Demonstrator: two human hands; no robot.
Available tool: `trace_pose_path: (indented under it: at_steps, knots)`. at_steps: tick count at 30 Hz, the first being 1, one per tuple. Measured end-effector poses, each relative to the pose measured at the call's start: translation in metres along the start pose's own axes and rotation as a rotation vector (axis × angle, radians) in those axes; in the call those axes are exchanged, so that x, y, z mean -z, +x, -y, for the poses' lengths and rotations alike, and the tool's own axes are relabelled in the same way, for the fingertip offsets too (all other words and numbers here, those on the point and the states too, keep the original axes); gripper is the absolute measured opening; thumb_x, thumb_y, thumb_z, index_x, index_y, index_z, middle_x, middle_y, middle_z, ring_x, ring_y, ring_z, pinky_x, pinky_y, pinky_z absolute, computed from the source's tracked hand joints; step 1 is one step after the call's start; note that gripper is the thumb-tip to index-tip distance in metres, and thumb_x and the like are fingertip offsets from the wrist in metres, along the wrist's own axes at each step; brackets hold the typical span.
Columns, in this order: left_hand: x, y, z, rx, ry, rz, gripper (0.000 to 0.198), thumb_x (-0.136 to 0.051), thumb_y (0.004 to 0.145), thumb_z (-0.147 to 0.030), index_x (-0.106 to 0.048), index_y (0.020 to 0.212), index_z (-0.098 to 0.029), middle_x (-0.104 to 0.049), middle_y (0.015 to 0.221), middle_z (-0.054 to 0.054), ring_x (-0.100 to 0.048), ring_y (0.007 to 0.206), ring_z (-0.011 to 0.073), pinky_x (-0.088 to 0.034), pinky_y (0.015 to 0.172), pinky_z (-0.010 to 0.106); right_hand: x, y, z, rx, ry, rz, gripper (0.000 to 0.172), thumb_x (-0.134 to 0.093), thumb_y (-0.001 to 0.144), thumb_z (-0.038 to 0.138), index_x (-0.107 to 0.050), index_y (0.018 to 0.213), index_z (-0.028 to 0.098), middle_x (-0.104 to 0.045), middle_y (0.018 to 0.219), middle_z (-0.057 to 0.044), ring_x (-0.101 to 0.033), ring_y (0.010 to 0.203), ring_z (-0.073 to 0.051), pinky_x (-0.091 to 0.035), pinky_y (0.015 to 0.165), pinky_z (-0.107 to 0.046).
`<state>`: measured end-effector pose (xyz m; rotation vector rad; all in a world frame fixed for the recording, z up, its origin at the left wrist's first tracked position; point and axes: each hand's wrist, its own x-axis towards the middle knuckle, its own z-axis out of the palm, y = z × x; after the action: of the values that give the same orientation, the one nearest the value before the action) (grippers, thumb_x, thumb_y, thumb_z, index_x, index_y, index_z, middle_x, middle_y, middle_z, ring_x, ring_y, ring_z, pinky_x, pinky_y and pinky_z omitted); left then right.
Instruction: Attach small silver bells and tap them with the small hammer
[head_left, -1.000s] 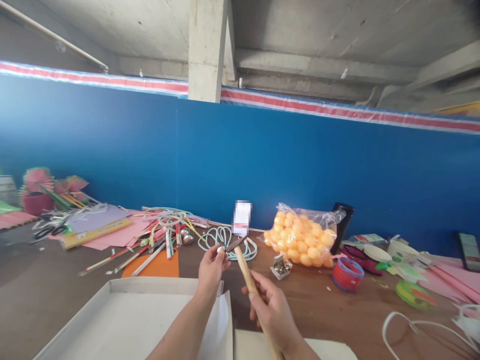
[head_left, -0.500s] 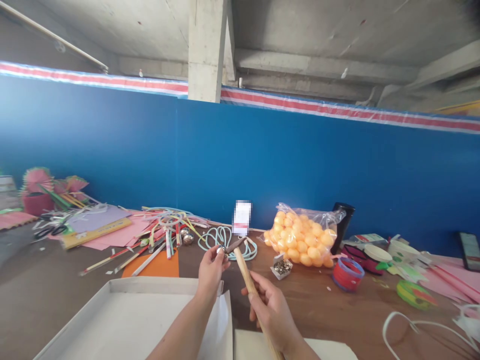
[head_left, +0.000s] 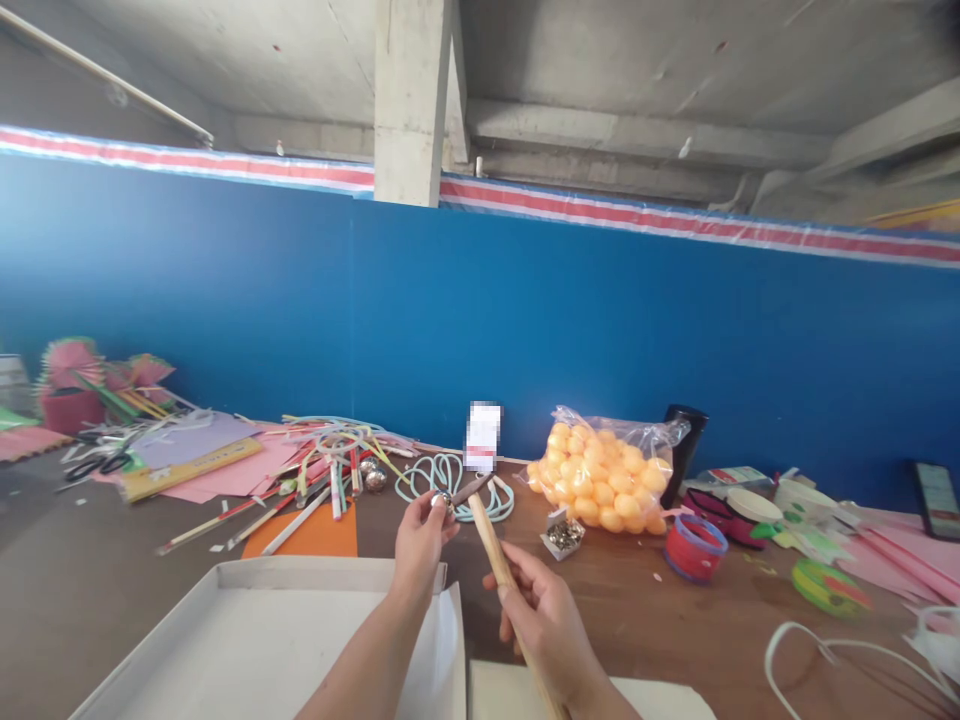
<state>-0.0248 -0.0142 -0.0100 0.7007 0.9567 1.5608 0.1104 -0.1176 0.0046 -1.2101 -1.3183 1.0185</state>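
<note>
My right hand [head_left: 544,620] is wrapped round the wooden handle of a small hammer [head_left: 491,545], whose dark metal head points up and to the left. My left hand [head_left: 420,540] pinches a small shiny metal bell [head_left: 441,499] right at the tip of the hammer head. Both hands hover over the brown table [head_left: 637,610], just beyond a white shallow box lid [head_left: 225,640].
A clear bag of orange balls [head_left: 600,480], a small box of metal pins [head_left: 564,533], rolls of tape [head_left: 694,548], coiled light-blue cord [head_left: 450,475], coloured paper sheets and sticks [head_left: 300,490], scissors [head_left: 94,463] and a black cup [head_left: 686,440] lie along the blue wall.
</note>
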Motion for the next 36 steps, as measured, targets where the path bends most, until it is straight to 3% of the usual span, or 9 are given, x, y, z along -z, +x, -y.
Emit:
trace_pose_path:
  at_steps: [11,17,33,36]
  knots:
    - [-0.0018,-0.0038,-0.0060,0.002,0.001,-0.078,0.022,-0.059,0.077,-0.022,-0.053,0.097,-0.013,-0.059,0.091,0.009,-0.061,0.067,0.0110,-0.054,0.067,0.032,0.0028,-0.0016,0.0065,0.012,0.039,-0.063,0.048,-0.054,0.076,0.031,-0.045,0.122,0.020,-0.063,0.093,-0.008,-0.053,0.047,-0.009,-0.036,0.034,-0.018]
    - [-0.0057,-0.0084,-0.0068,0.060,0.016,0.006,0.021,-0.060,0.077,-0.022,-0.054,0.094,-0.011,-0.060,0.083,0.008,-0.061,0.064,0.0112,-0.054,0.063,0.031,-0.0027,-0.0032,0.0051,0.017,0.020,-0.035,0.045,-0.052,0.075,0.027,-0.050,0.119,0.018,-0.063,0.089,-0.007,-0.051,0.043,-0.008,-0.034,0.032,-0.017]
    - [-0.0024,-0.0034,-0.0038,0.020,-0.010,-0.046,0.022,-0.060,0.076,-0.023,-0.053,0.095,-0.013,-0.059,0.085,0.008,-0.060,0.063,0.0098,-0.054,0.065,0.030,-0.0021,-0.0010,0.0007,0.022,0.044,-0.052,0.048,-0.054,0.075,0.032,-0.048,0.120,0.017,-0.064,0.089,-0.009,-0.053,0.044,-0.009,-0.035,0.032,-0.017]
    - [-0.0021,-0.0030,-0.0031,0.042,-0.019,-0.014,0.022,-0.062,0.075,-0.024,-0.054,0.093,-0.012,-0.060,0.082,0.008,-0.060,0.062,0.0101,-0.054,0.064,0.031,-0.0021,-0.0010,0.0010,0.012,0.030,-0.028,0.047,-0.054,0.075,0.032,-0.049,0.119,0.017,-0.064,0.088,-0.008,-0.052,0.042,-0.008,-0.034,0.032,-0.017]
